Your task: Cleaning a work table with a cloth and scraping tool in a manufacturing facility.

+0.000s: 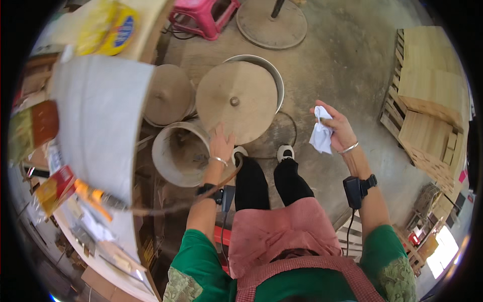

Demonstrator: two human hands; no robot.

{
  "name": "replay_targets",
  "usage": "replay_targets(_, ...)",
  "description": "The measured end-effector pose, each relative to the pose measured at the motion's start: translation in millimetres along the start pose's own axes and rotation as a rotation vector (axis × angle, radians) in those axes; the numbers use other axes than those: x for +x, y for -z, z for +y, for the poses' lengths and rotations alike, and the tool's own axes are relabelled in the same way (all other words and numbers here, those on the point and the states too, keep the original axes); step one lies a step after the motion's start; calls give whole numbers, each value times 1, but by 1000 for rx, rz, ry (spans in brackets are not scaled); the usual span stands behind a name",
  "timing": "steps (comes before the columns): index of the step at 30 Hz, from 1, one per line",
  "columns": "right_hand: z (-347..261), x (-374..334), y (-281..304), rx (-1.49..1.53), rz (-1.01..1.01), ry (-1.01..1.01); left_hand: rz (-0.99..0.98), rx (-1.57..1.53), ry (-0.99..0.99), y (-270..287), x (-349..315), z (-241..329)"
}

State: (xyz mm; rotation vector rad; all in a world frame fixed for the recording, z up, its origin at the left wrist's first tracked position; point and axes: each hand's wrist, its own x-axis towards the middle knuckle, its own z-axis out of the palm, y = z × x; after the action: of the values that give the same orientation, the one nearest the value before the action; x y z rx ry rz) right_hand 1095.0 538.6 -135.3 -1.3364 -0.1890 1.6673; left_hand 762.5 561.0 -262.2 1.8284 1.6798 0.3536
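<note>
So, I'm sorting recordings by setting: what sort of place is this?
Probably a woodworking workshop or small factory, judging by the stacked pale wooden boards at the right, the orange tool with a hose at the left, and the dusty-looking bare floor.

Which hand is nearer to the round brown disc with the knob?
Left. The left hand is at the near edge of the disc; contact is unclear. The right hand is apart, to the disc's right, holding crumpled white material.
</note>
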Motion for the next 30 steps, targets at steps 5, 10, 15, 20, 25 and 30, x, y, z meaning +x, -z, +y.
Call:
replay_targets(5, 31, 48, 27, -96, 129, -72, 33, 3, -57, -54, 81, 17)
replay_targets(10, 59, 99, 18, -659, 92, 45, -9, 104, -98, -45, 86, -9)
replay_targets(15, 102, 160, 14, -1310, 43, 360, 80, 152, -10, 24, 4, -32)
replay_targets(20, 146, 223, -15, -1857, 116, 279, 214, 245, 108, 70, -60, -74)
replay_targets(25, 206, 254, -21, -2079, -50, 260, 240, 199, 250, 65, -66, -90)
replay_targets(30, 180, 249, -43, -1902, -66, 165, 188, 165, 250, 52, -38, -78)
